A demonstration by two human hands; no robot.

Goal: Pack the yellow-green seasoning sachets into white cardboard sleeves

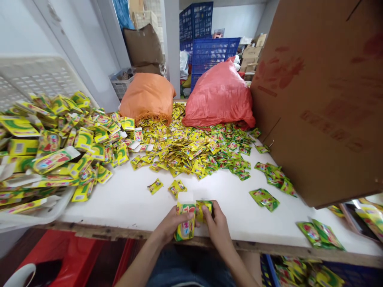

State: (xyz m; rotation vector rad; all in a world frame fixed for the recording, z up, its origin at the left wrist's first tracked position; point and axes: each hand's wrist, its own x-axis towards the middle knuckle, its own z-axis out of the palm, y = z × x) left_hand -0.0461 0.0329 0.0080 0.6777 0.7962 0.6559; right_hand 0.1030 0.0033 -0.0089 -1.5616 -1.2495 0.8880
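Observation:
My left hand (171, 224) is closed around a small yellow-green box (185, 228), held upright with its white top flap raised. Right beside the box, my right hand (220, 225) pinches a small yellow-green sachet (200, 211), the thumb pressed over its front. Both hands are just above the front edge of the white table (119, 211). Two loose sachets lie a little beyond them, one yellow sachet (177, 187) close to the box and another sachet (154, 186) to its left. Farther back spreads a large heap of sachets (191, 147).
At left, a white basket (56, 209) overflows with printed boxes (56, 159). An orange sack (146, 95) and a red sack (220, 95) stand behind the heap. A big cardboard carton (317, 103) leans in from the right. Green sachets (265, 199) lie near it.

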